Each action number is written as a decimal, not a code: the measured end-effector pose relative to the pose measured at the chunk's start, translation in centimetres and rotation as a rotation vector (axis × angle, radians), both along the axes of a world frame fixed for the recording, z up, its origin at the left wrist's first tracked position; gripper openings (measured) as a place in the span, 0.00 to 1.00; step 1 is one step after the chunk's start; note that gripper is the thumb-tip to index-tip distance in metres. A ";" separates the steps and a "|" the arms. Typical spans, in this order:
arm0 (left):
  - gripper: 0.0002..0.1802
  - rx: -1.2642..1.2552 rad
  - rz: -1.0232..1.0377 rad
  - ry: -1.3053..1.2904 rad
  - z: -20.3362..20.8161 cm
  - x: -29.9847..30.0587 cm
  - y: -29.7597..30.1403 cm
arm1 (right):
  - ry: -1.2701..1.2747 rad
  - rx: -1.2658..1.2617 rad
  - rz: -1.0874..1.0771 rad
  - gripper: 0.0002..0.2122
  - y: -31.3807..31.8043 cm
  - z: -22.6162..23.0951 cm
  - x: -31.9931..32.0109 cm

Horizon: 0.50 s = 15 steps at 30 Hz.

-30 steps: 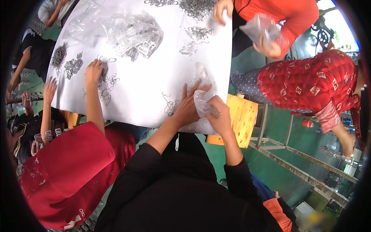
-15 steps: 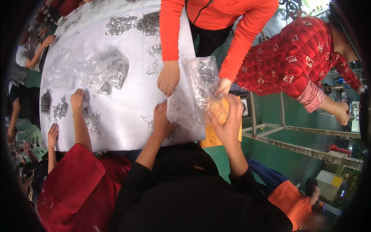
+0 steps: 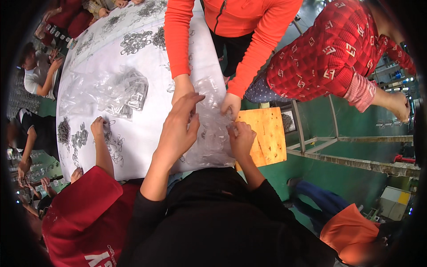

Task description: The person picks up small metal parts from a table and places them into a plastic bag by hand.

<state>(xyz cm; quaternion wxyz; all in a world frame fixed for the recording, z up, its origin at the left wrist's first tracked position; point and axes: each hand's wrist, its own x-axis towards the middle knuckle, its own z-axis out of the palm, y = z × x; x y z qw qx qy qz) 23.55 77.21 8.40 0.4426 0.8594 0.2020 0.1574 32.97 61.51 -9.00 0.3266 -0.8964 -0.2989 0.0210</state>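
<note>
A clear plastic bag [image 3: 212, 133] lies crumpled over the table's right corner, in front of me. My left hand [image 3: 179, 127] is raised over the bag's left side, its fingers and thumb apart with nothing visible between them. At the bag's right edge, my right hand [image 3: 242, 139] is closed, pinching the plastic. Across from me, a co-worker in an orange jacket has one hand [image 3: 231, 105] at the bag's upper right edge. That person's other hand [image 3: 182, 86] is partly hidden behind my left fingers.
Another clear bag with metal pieces [image 3: 129, 91] rests on the white-covered table [image 3: 147, 151]. Metal hooks [image 3: 135, 42] lie in piles. A yellow wooden board [image 3: 269, 135] stands beside the table's right edge, near a metal frame [image 3: 313, 147]. A neighbour's hand [image 3: 98, 127] works at left.
My left hand has lifted up off the table and opened. My right hand has moved left and closed on the bag. The bag has shifted left, off the yellow board.
</note>
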 end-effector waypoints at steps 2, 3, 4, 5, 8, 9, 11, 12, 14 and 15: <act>0.26 0.225 -0.018 -0.013 -0.3 0.9 0.3 | 0.103 0.174 0.077 0.09 -0.6 1.7 1.0; 0.27 0.280 -0.080 -0.026 -0.7 1.6 0.5 | 0.153 0.257 0.108 0.08 -1.1 2.5 1.7; 0.27 0.329 -0.130 -0.044 -1.0 1.8 0.9 | 0.192 0.279 0.122 0.07 -1.4 3.2 1.9; 0.28 0.378 -0.180 -0.063 -1.3 1.7 1.1 | 0.231 0.300 0.137 0.06 -1.6 3.8 2.0; 0.27 0.284 -0.170 -0.060 -1.0 1.5 0.9 | 0.331 0.368 0.120 0.05 -2.8 3.8 2.2; 0.26 0.199 -0.128 -0.111 -0.3 1.4 0.5 | 0.357 0.394 0.102 0.06 -3.2 3.8 2.4; 0.24 0.117 -0.037 -0.123 -0.8 0.7 0.6 | 0.449 0.451 0.072 0.06 -4.0 3.1 2.2; 0.23 0.081 0.017 -0.135 -0.9 0.2 0.8 | 0.461 0.442 0.081 0.05 -4.1 3.0 2.0; 0.19 0.085 0.071 -0.189 -1.6 -0.6 0.6 | 0.486 0.420 0.103 0.05 -4.2 2.8 1.7; 0.18 0.091 0.074 -0.217 -1.9 -0.9 0.5 | 0.447 0.466 0.107 0.05 -4.0 2.6 1.6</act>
